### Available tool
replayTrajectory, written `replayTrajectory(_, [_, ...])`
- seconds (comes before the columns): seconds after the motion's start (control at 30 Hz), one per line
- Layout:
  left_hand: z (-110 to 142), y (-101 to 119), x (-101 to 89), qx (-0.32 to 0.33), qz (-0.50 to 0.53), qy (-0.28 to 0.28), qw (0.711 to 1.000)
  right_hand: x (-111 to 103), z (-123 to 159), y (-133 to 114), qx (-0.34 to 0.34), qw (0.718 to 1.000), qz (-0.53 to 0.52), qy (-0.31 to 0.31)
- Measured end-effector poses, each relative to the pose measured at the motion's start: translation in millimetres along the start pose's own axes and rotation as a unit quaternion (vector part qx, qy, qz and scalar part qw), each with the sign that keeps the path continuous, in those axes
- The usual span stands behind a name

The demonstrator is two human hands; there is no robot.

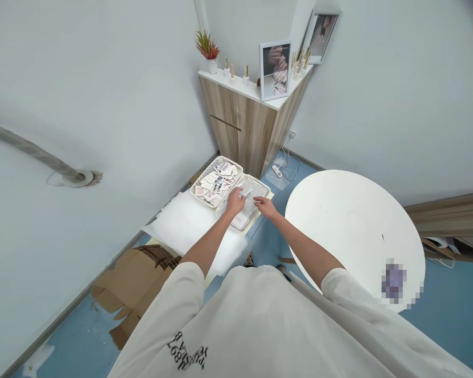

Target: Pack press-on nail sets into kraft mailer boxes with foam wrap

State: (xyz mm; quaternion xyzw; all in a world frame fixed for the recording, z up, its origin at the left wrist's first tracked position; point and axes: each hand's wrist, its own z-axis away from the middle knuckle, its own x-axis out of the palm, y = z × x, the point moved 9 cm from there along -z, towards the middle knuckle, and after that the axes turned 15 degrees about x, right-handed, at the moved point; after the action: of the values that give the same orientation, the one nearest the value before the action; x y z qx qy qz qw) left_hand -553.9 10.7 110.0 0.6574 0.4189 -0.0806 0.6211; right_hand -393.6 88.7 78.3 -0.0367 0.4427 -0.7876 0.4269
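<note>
My left hand (235,202) is over a white basket (266,188) that contains clear plastic bags (249,188). Its fingers are closed on what looks like one of these thin, clear bags, though the grip is small in view. From the right, my right hand (264,205) reaches over the same basket, its fingers stretched toward the left hand with a gap between the two. Directly to the left stands a second white basket (194,192), full of small printed packets or cards (217,184). A pale flat piece (242,219) lies at the near end of the bag basket.
White foam sheeting (181,220) lies left of my arms, with torn cardboard (130,278) nearby. To the right is a round white table (350,220) with a blurred purple item (394,281). Behind the baskets stands a wooden cabinet (240,115); a power strip (277,170) lies on the floor.
</note>
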Motion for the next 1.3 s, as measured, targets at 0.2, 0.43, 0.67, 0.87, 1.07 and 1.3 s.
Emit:
replayTrajectory(0.2, [-22,-25,6.6,-0.039,-0.030,-0.042,0.998,26,-31,-21,0.014,0.999,-0.043,-0.003])
replayTrajectory(0.43, [-27,-36,6.2,-0.093,-0.060,-0.070,0.991,36,-40,-28,0.029,0.998,-0.051,-0.007])
replayTrajectory(0.67, [-28,-24,-1.8,-0.058,-0.034,-0.050,0.997,26,-31,-33,0.012,0.999,-0.045,0.000])
replayTrajectory(0.87, [-36,15,12.1,0.002,-0.008,-0.031,0.999,-14,-18,-28,-0.021,0.996,-0.053,0.061])
replayTrajectory(1.07, [-37,78,64.3,0.051,0.039,-0.048,0.997,-88,12,7,-0.028,0.988,-0.090,0.126])
replayTrajectory(1.3, [3,153,172.5,0.054,0.099,-0.129,0.985,-184,70,103,0.020,0.974,-0.124,0.188])
